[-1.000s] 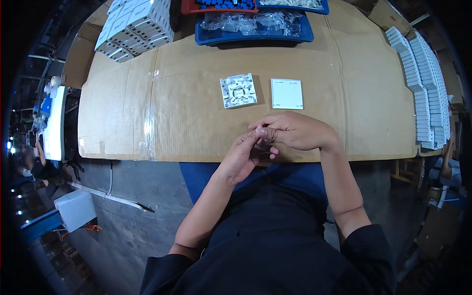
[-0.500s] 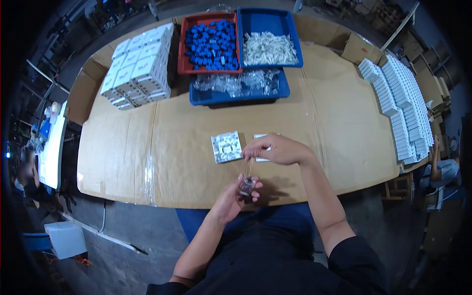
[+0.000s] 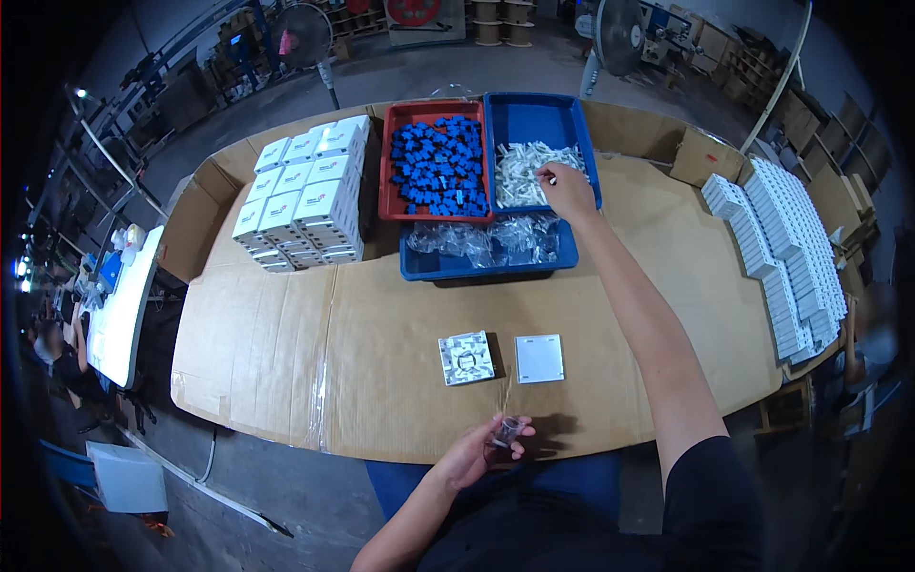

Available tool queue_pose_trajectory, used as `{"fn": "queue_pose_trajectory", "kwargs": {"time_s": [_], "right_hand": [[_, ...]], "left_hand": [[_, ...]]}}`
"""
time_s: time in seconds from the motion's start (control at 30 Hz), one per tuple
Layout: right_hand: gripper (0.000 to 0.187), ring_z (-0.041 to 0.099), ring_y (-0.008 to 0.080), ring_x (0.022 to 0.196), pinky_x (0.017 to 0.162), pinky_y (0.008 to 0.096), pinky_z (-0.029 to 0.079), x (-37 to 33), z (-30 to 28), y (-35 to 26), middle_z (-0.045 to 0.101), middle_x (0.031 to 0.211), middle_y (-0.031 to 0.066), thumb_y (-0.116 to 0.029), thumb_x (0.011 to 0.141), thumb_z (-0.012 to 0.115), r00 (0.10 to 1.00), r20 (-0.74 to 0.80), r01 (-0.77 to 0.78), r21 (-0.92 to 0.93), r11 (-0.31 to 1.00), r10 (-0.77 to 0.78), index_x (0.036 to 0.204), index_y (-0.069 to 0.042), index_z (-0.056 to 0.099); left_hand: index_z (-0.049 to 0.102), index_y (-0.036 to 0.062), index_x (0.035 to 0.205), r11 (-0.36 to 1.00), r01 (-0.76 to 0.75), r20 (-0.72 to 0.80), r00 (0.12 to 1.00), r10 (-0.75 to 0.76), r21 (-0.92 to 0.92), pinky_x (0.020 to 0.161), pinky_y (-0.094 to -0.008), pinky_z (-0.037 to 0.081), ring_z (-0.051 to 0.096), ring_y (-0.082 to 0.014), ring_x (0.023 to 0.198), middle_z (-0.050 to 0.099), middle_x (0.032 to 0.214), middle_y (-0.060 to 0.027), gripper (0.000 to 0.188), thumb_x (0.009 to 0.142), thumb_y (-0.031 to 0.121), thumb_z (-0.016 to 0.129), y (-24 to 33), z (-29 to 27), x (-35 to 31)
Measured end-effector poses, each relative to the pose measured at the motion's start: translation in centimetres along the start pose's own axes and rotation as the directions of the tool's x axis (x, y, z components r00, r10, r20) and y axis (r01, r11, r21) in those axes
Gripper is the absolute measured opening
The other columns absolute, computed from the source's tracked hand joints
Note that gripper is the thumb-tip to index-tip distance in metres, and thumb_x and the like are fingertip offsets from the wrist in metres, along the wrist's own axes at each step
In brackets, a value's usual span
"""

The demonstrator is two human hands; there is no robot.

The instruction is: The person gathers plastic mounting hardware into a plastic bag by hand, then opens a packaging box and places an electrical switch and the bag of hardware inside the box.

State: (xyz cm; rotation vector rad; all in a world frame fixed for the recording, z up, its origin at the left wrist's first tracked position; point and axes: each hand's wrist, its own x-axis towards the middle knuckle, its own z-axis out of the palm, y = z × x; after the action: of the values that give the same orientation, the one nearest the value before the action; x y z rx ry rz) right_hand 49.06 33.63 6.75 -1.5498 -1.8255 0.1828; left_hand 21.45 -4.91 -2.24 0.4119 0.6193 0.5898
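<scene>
Left hand [image 3: 471, 459]: fingers curled around a small clear plastic bag [image 3: 508, 432]. Right hand [image 3: 569, 193]: fingers bent over small white pieces [image 3: 517, 164] in a blue plastic tray [image 3: 536, 116]; grip indeterminable. Square white moulded base [image 3: 466, 359], square white panel [image 3: 540, 359]: side by side on brown cardboard [image 3: 400, 315].

On tbl [image 3: 253, 367], from ctr: box stack [image 3: 300, 195] @ 10 o'clk, trays [image 3: 536, 119] @ 12, pc. stacks [image 3: 789, 246] approx 3, base [image 3: 466, 359] @ 6 w/ panel [image 3: 539, 359] @ its 3.

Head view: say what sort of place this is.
Likely a factory or workshop assembly station: a blue tray of small white parts, stacked white units on a cardboard-covered table, and a pedestal fan beyond.
</scene>
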Motion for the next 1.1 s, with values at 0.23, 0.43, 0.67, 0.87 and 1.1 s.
{"fn": "queue_pose_trajectory", "kwargs": {"time_s": [0.23,0.43,0.67,0.87,1.1], "right_hand": [[0.017,0.07,0.0344,0.1,0.084,0.0478,0.056,5.9,3.4,-0.2,0.069,0.107,0.0097,-0.022,0.096,0.069,0.997,-0.008,0.076,-0.292,0.953,-0.082,0.111,-0.017,0.076],[0.016,0.07,0.035,0.098,0.082,0.0492,0.057,7.6,4.9,0.4,0.067,0.103,0.0118,-0.025,0.094,0.071,0.995,0.002,0.092,-0.418,0.904,-0.1,0.104,-0.013,0.076],[0.014,0.071,0.0371,0.099,0.082,0.0507,0.058,8.4,5.3,0.8,0.067,0.109,0.0162,-0.019,0.091,0.073,0.999,-0.011,0.036,-0.439,0.898,-0.046,0.097,-0.007,0.077],[0.015,0.072,0.0381,0.102,0.085,0.0514,0.059,8.3,5.4,0.2,0.067,0.112,0.0182,-0.018,0.091,0.073,1.0,0.016,-0.009,-0.503,0.864,0.02,0.098,-0.005,0.078],[0.019,0.073,0.0363,0.099,0.085,0.0489,0.058,7.8,3.4,-0.2,0.069,0.107,0.016,-0.025,0.094,0.074,0.991,-0.095,-0.123,-0.303,0.945,0.098,0.099,-0.007,0.079]], "left_hand": [[0.059,0.001,0.143,0.998,0.054,0.011,0.999,-0.053,-0.023,0.09,-0.0318,0.054,0.067,-0.0126,0.09,0.072,0.129,-0.0042,0.056,0.113,0.046,0.044,1.6,0.1,0.6],[0.056,-0.0024,0.145,1.0,-0.006,0.046,0.999,0.005,0.02,0.102,-0.0351,0.047,0.066,-0.0172,0.096,0.069,0.13,-0.0081,0.063,0.111,0.051,0.046,2.2,0.3,0.5],[0.057,-0.0022,0.144,0.999,0.02,0.044,0.999,-0.021,0.036,0.102,-0.0353,0.047,0.066,-0.0174,0.098,0.069,0.131,-0.0092,0.063,0.111,0.05,0.047,2.6,0.1,1.4],[0.057,-0.0018,0.145,0.997,0.025,0.025,0.999,-0.027,0.07,0.102,-0.035,0.047,0.066,-0.0167,0.097,0.07,0.131,-0.0083,0.063,0.111,0.05,0.047,3.7,0.9,1.4],[0.056,0.0009,0.146,0.995,0.04,-0.002,0.999,-0.04,0.092,0.101,-0.0344,0.048,0.066,-0.0154,0.096,0.069,0.133,-0.0068,0.062,0.111,0.051,0.045,3.3,0.7,1.1]]}}
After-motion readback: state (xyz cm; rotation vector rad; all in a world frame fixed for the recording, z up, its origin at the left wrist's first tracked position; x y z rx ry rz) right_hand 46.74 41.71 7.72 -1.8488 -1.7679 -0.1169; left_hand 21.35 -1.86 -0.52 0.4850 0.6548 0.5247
